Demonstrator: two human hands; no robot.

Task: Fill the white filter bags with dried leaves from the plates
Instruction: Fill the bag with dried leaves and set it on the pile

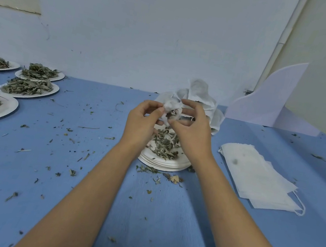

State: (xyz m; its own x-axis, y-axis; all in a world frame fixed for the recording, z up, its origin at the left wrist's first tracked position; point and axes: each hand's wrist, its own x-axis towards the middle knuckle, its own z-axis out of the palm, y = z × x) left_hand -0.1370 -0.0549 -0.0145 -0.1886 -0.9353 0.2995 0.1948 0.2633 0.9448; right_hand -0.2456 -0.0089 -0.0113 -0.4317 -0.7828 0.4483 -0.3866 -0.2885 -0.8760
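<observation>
My left hand [142,124] and my right hand [191,128] both pinch a white filter bag [171,108] held above a stack of white paper plates [161,163]. The bag's mouth faces me and dark leaf bits show inside it. Dried green leaves [165,143] lie on the top plate, partly hidden by my hands. Behind my hands stands a heap of filled white bags [201,97]. A flat pile of empty filter bags [257,175] lies to the right on the blue table.
Several plates heaped with dried leaves [29,86] stand at the left, near the wall. Leaf crumbs [157,174] are scattered over the blue table. A curled white sheet [270,103] leans at the back right corner.
</observation>
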